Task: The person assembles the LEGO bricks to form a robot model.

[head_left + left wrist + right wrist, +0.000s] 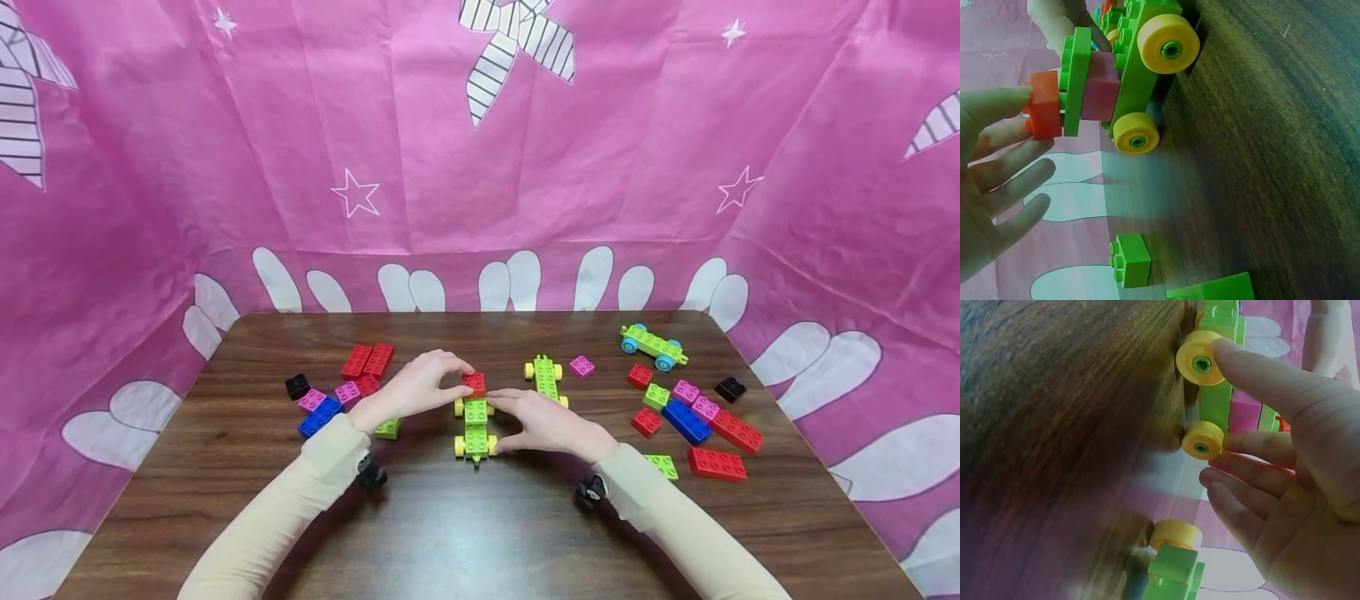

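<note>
A green toy car base [476,446] with yellow wheels stands on the table between the hands. On its far end, a pink brick [1101,86] carries a green brick [1077,81]. My left hand [416,386] pinches a red brick [1045,107] between thumb and fingers, right at the studs of that green brick; its other fingers are spread. My right hand [549,423] steadies the base from the right, its thumb on the near wheel [1199,357] and a fingertip at the far wheel [1202,440]. From the head view the pink brick is hidden.
A second green base [546,377] with yellow wheels stands beyond the right hand, near a pink brick [582,367]. At back right is a green base [652,344] with blue wheels. Loose bricks lie on both sides, including blue bricks [320,417] and long red bricks [717,464].
</note>
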A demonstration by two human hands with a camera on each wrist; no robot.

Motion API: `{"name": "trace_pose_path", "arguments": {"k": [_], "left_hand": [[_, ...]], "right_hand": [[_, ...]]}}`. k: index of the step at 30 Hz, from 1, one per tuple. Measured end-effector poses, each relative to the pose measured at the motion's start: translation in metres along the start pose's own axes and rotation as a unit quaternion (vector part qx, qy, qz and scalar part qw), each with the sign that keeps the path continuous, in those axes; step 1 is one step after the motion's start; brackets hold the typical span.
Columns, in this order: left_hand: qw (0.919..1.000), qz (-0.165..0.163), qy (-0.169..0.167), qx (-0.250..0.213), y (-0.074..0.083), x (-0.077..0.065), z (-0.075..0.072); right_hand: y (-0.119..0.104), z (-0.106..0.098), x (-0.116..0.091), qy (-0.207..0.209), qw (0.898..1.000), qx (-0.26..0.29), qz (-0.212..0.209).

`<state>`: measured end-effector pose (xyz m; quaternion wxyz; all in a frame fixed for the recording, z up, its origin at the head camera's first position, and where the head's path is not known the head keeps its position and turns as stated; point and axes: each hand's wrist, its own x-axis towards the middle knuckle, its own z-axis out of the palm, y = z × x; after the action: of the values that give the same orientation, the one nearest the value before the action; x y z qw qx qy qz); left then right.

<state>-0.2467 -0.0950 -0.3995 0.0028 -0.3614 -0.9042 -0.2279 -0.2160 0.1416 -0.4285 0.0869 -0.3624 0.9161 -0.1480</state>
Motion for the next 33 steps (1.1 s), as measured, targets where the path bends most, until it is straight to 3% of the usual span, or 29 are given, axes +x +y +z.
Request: {"name": "trace_pose_path", "arguments": {"k": [11, 16, 21, 33], "left_hand": [[1.0000, -0.002, 0.003, 0.004, 0.001, 0.001, 0.001], [1.0000, 0.000, 0.006, 0.004, 0.001, 0.001, 0.001], [1.0000, -0.001, 0.006, 0.003, 0.000, 0.001, 0.001], [0.9999, -0.016, -0.001, -0.004, 0.001, 0.001, 0.001]], "right_hand": [[0.002, 0.001, -0.003, 0.024, 1.000, 0.006, -0.003], [0.003, -0.002, -0.003, 0.053, 0.998, 0.012, 0.017], [0.003, -0.005, 0.003, 0.071, 0.995, 0.052, 0.039], [-0.002, -0.013, 0.012, 0.063, 0.993, 0.086, 0.051]]}}
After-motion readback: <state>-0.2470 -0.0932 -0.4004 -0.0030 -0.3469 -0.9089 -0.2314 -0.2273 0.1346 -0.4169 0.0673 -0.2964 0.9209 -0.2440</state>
